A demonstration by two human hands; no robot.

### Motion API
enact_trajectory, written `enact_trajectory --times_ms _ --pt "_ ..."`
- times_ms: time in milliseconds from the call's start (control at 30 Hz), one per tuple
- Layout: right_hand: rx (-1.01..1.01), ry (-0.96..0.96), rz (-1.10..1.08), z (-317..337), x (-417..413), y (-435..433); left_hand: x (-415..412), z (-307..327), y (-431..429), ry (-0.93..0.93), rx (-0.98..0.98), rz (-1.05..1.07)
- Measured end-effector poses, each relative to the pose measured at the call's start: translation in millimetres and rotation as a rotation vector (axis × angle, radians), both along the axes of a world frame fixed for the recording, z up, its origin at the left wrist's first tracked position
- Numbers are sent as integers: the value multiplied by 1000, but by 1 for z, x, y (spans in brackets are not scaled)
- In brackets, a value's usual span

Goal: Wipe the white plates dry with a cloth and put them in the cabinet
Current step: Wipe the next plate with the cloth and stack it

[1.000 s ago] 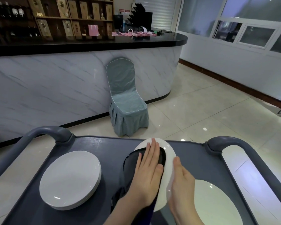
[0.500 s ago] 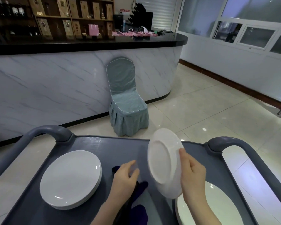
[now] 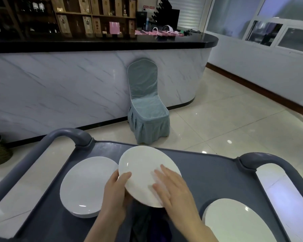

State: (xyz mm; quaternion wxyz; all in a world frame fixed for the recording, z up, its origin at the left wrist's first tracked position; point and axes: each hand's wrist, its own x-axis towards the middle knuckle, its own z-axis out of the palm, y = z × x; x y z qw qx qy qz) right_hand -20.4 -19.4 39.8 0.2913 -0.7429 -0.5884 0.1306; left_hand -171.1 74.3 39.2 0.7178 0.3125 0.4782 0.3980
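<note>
Hovering over grey cart [image 3: 208,172] by marble counter [image 3: 59,84]: white plate [image 3: 143,170], left grip [image 3: 115,191] pinching rim, right grip [image 3: 171,187] flat atop.

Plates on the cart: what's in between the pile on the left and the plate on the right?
Head view: a held plate, gripped by the left hand, with the right hand flat on it, and a dark cloth beneath.

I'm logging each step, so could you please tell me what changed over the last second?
The left hand let go of the dark cloth and gripped the white plate by its left rim. That plate tipped from upright to nearly flat, and the right hand now lies flat on it. The plate stack stayed put.
</note>
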Motion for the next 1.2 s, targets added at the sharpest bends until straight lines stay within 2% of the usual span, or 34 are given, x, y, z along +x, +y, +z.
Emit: enact_trajectory --times_ms 67,133,200,367,633,733,967,1200 --pt "21 101 -247 -11 4 8 -20 -11 10 13 -38 60" --pt "-49 330 -390 -23 6 20 -38 -21 18 19 -52 86" --pt "-109 581 -392 -34 -2 34 -53 -30 25 69 -56 89" --pt "-119 794 -399 -47 -34 62 -97 -51 50 335 54 130" --pt "-163 653 -342 -72 -84 114 -162 -71 86 730 245 5" --pt "-184 632 -359 -80 -96 123 -171 -77 94 866 293 22" --pt "-182 493 -394 -89 -106 126 -173 -82 92 937 378 54" --pt "-222 377 -280 -87 -104 125 -175 -87 88 1005 344 58"
